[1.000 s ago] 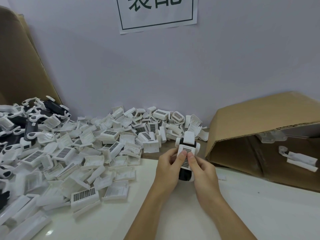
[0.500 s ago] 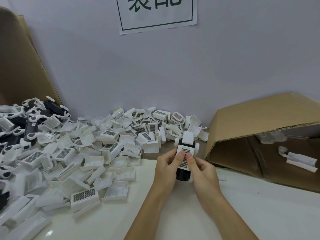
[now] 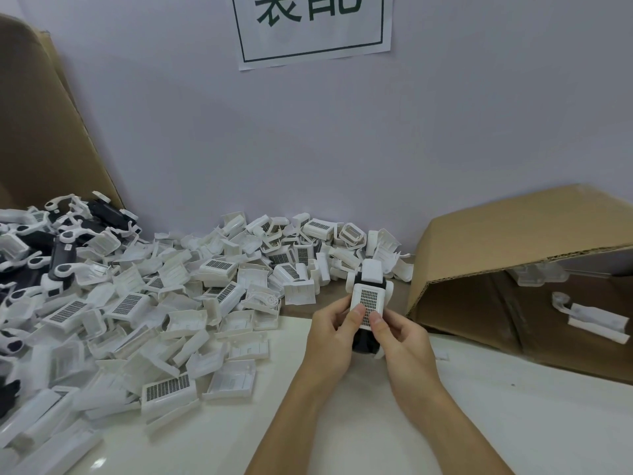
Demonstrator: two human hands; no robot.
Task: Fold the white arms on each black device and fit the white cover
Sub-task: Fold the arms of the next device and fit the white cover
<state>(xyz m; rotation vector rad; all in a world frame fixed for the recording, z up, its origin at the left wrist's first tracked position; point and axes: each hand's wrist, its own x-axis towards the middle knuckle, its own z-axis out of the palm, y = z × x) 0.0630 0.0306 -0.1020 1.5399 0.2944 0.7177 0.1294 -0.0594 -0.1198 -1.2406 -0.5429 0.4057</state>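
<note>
The left hand (image 3: 330,337) and right hand (image 3: 404,341) both grip one black device (image 3: 364,341) just right of centre, above the tabletop (image 3: 342,423), thumbs pressing the white cover (image 3: 368,301) on its face. White arms (image 3: 371,270) show at the device's far end. Loose covers (image 3: 164,303) are heaped from 8 to 11 o'clock; more devices (image 3: 63,258) lie at 10. A cardboard box (image 3: 520,234) lies on its side at 3 o'clock.
</note>
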